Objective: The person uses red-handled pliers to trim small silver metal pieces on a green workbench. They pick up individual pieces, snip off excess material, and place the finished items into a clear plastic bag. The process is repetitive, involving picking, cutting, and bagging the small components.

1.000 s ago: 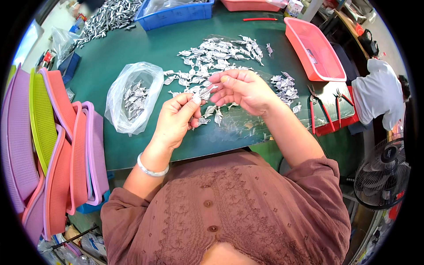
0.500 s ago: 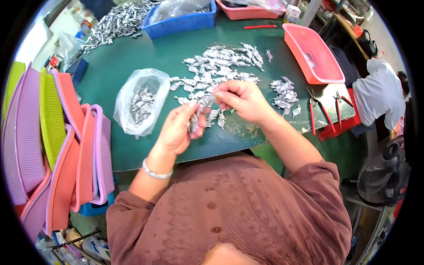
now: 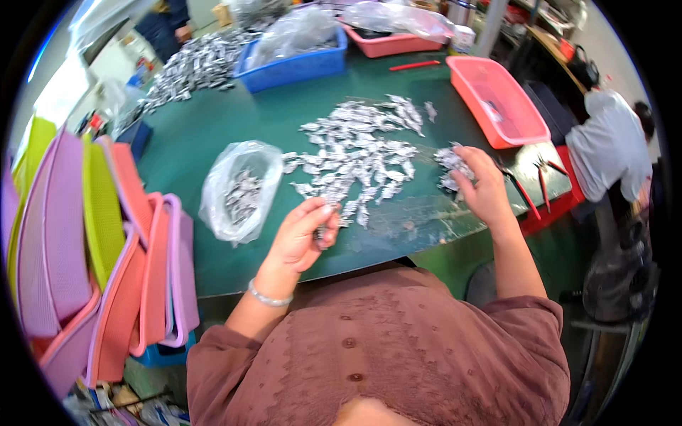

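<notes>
Silver leaf-shaped metal pieces (image 3: 369,145) lie in a broad spread on the green tabletop (image 3: 398,84), the spread being the landmark for all that follows. At its near edge the left hand (image 3: 303,234), with a pale bracelet (image 3: 270,297) at the wrist, has its fingers curled and thumb pressed in, pinching a few of the same leaves. To the right of the spread, the right hand (image 3: 483,186) is over a smaller leaf pile (image 3: 447,162), thumb and fingers parted; whether they touch a leaf cannot be told. Just left of the spread stands an open clear plastic bag (image 3: 215,193) with more leaves inside. Right of it, beyond the smaller pile, are two red-handled pliers (image 3: 524,196) (image 3: 545,190), and farther back on that side a coral plastic tray (image 3: 515,110). Behind the spread lie a thin red stick (image 3: 415,65), a blue bin (image 3: 298,73) topped with clear plastic and a pink tray (image 3: 398,47); a small white carton (image 3: 462,39) behind to the right carries print too blurred to read. Grey tubular parts (image 3: 195,67) are heaped behind to the left, and purple, lime and coral baskets (image 3: 67,241) stand nested well left.
</notes>
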Motion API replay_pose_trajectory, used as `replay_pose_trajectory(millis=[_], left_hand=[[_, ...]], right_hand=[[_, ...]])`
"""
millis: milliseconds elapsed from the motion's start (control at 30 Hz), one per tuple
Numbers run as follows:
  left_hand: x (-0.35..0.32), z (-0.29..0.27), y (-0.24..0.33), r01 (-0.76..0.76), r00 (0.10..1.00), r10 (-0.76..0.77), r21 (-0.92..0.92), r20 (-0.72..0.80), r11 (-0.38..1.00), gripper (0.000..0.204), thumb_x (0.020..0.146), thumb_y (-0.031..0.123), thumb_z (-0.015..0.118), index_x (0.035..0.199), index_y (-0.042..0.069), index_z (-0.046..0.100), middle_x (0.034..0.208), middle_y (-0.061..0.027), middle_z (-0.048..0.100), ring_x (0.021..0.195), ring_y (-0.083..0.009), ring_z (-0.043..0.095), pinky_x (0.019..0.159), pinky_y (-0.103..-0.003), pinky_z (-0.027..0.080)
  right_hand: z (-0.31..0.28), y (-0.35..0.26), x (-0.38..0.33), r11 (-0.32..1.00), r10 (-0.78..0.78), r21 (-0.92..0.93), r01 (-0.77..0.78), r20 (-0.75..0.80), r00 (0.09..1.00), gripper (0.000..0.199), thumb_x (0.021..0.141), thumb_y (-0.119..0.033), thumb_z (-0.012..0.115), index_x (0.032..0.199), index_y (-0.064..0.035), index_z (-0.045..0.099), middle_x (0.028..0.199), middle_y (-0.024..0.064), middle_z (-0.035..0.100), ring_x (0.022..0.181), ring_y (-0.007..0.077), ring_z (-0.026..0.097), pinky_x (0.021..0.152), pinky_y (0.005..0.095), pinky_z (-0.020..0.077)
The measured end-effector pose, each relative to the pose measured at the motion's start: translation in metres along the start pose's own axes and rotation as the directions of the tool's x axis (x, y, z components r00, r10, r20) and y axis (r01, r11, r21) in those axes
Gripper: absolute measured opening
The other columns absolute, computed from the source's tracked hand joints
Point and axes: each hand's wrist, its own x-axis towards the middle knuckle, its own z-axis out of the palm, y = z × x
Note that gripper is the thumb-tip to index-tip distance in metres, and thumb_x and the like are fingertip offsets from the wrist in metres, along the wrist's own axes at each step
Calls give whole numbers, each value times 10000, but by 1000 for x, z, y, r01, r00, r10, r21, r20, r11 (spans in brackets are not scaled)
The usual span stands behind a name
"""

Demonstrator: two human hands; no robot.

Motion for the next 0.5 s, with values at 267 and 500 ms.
replay_pose_trajectory(millis=[267, 500], left_hand=[[8, -13, -12, -64, 998, 64, -11, -8, 998, 151, 889, 114, 538, 1016, 38, 568, 719, -46, 541, 551, -120, 476, 473, -224, 360], [1, 4, -9, -104, 994, 106, 113, -20, 988, 123, 887, 122, 520, 982, 43, 524, 740, -44, 540, 593, -121, 481, 489, -227, 349]], right_hand=[[-64, 70, -78, 813, 442, -414, -409, -18, 897, 517, 733, -287, 699, 1128, 7, 544, 1170, 205, 511, 1087, 364, 491, 916, 408, 402], [-46, 79, -69, 705, 519, -620, -344, 119, 847, 705, 718, -468, 674, 1207, -1, 475, 1206, 245, 490, 1112, 391, 475, 923, 458, 397]])
